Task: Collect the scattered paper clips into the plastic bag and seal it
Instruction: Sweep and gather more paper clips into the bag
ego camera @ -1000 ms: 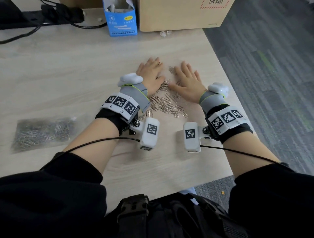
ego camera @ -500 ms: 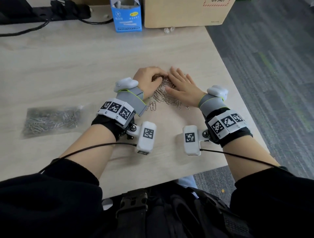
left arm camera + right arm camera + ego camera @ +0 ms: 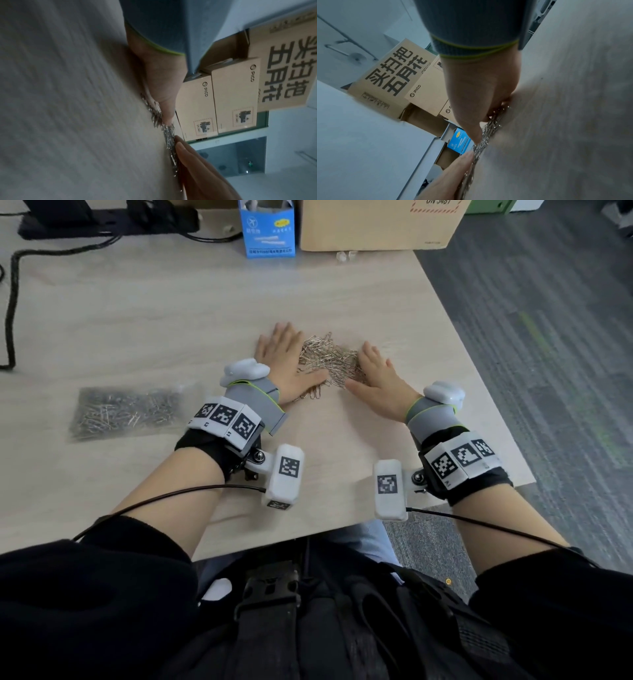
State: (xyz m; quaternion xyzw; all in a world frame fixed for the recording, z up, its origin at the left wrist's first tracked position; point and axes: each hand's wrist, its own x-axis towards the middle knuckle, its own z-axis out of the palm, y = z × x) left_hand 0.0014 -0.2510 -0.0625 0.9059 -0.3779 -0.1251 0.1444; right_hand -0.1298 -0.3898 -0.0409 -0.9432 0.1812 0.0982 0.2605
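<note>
A heap of silver paper clips [image 3: 329,361] lies on the pale wooden table [image 3: 171,313], right of centre. My left hand [image 3: 286,357] lies flat on the table against the heap's left side, fingers straight. My right hand [image 3: 375,374] lies flat against the heap's right side, fingers straight too. A few clips [image 3: 313,393] lie under the left thumb. A clear plastic bag [image 3: 126,410] holding many clips lies flat to the left, apart from both hands. In the left wrist view the clips [image 3: 169,133] sit between my left thumb and the right hand's fingers [image 3: 193,159].
A blue carton [image 3: 270,231] and a large cardboard box [image 3: 376,224] stand at the table's far edge. A black cable [image 3: 13,302] and a black power strip [image 3: 102,219] lie at the far left. The table's right edge [image 3: 479,364] runs close to my right hand, with carpet beyond.
My hands have spread apart and flattened on either side of the clips. Half a second ago the left hand was curled over the heap with the right hand pressed close.
</note>
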